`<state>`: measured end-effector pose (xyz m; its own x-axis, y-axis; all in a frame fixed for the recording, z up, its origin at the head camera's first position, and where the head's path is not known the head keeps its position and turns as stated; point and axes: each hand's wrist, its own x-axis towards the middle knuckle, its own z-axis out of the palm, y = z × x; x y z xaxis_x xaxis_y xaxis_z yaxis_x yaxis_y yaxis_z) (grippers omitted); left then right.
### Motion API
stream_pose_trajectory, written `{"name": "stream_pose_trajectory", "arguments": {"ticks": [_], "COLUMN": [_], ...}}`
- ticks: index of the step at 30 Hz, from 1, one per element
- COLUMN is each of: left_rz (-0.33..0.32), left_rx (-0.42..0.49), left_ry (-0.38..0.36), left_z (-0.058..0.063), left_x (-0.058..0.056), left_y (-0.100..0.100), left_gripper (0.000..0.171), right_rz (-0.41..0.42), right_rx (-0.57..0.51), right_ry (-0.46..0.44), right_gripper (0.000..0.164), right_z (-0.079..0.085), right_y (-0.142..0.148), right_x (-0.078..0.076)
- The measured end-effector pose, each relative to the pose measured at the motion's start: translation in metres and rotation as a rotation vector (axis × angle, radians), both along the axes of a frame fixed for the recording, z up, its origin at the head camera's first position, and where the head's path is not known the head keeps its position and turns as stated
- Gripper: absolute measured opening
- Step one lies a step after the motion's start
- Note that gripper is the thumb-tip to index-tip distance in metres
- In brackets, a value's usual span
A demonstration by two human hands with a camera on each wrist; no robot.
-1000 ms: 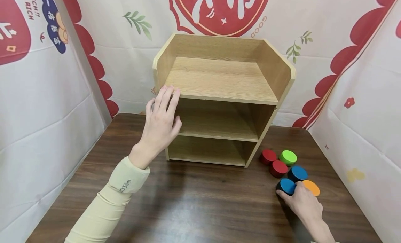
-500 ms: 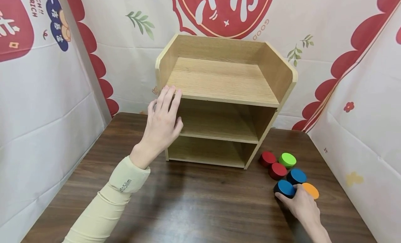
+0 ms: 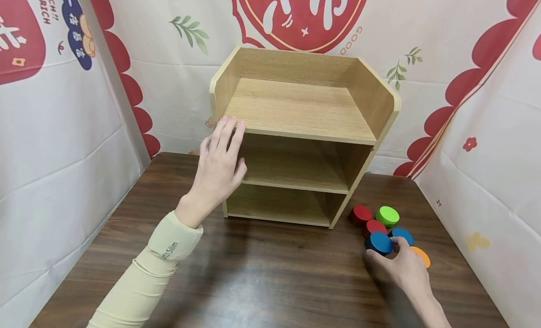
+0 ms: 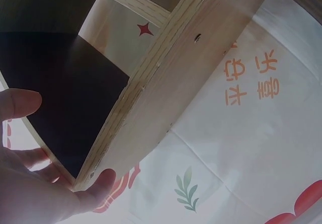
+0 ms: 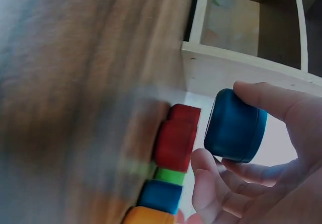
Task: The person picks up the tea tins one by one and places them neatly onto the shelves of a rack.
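Note:
In the head view my right hand (image 3: pixel 407 269) pinches a blue round block (image 3: pixel 379 243) between thumb and fingers. The right wrist view shows this blue block (image 5: pixel 234 126) raised off the table. My left hand (image 3: pixel 215 170) rests, fingers extended, on the left front edge of the wooden shelf unit (image 3: pixel 296 109). In the left wrist view one finger (image 4: pixel 100 186) lies along the outside of the side panel. Near the right hand stand two red blocks (image 3: pixel 361 215), a green block (image 3: pixel 387 216), another blue block (image 3: pixel 402 236) and an orange block (image 3: pixel 421 256), partly hidden.
The shelf unit has an open top with raised sides, a middle compartment (image 3: pixel 296 163) and a lower compartment (image 3: pixel 276 203). It stands toward the back of the dark wood table (image 3: pixel 253 276). Printed white cloth (image 3: pixel 486 187) hangs behind and at both sides.
My right hand has lifted the blue block and moved it slightly up and left, so it now overlaps a red block in the head view. My left hand stays on the shelf unit.

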<state>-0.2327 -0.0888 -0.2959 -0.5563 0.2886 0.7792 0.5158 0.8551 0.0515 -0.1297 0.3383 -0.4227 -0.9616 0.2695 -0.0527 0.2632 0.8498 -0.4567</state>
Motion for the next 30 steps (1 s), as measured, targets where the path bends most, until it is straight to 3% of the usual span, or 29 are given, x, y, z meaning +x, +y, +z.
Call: {"name": "stream_pose_trajectory", "arguments": {"ticks": [9,18,23,30], "left_rz": [0.001,0.0,-0.003,-0.005], "left_rx": [0.005,0.004,0.009,0.01], "left_ry": [0.006,0.01,0.013,0.014], "left_z": [-0.001,-0.003,-0.002,-0.003], "left_x": [-0.001,-0.003,-0.002,-0.003], "left_y": [-0.001,0.0,-0.001,0.0], "left_gripper": [0.074,0.074,0.076,0.077], "right_rz": [0.072,0.078,0.088,0.1], "right_rx": [0.065,0.07,0.08,0.081], "right_ry": [0.228,0.273,0.298,0.293], "right_gripper": [0.078,0.081,0.075,0.077], "right_z": [0.014,0.031,0.042,0.056], "right_y": [-0.011,-0.022,-0.029,-0.037], "right_x": [-0.006,-0.012,-0.016,-0.018]}}
